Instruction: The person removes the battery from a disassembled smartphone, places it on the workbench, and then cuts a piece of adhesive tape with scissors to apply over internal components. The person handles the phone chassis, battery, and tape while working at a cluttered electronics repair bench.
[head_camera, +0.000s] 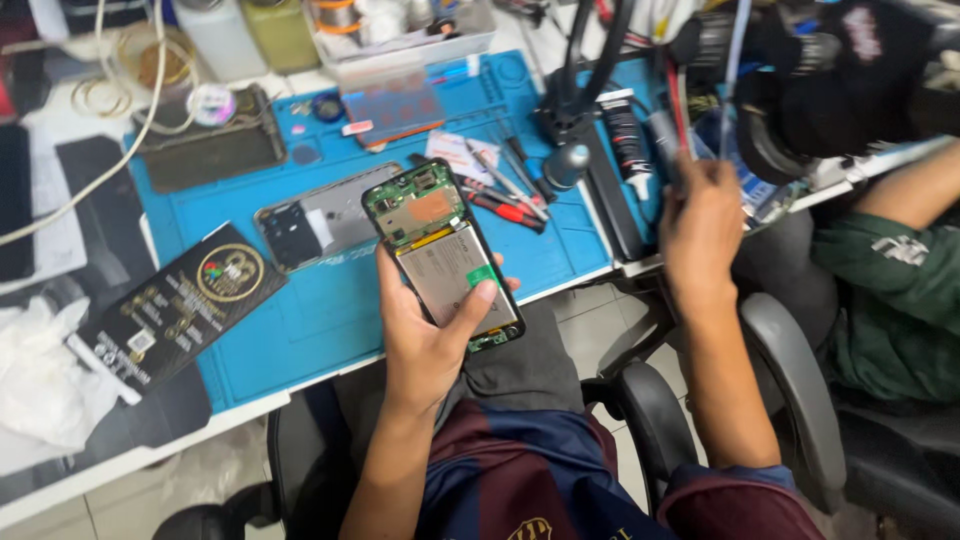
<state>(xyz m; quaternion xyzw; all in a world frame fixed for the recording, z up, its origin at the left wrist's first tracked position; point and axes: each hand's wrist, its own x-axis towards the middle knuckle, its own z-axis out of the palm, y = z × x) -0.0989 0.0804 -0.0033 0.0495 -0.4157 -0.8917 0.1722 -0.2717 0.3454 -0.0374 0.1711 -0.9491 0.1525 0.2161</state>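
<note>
Over the blue repair mat (330, 320), I see my left hand (425, 335) gripping an opened phone (445, 255); my right hand (700, 230) pinches thin tools (680, 125).

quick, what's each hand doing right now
Left hand: closed around the opened phone, thumb on its battery.
Right hand: reaching up by the cables; grip cannot be told.

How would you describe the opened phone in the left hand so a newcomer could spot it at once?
Start at the blue work mat covering the bench. At its front edge, the left hand holds an opened phone upright, thumb across its lower part. Unlike the detached back cover lying flat on the mat beside it, this one shows a green circuit board on top and a large grey battery below.
</note>
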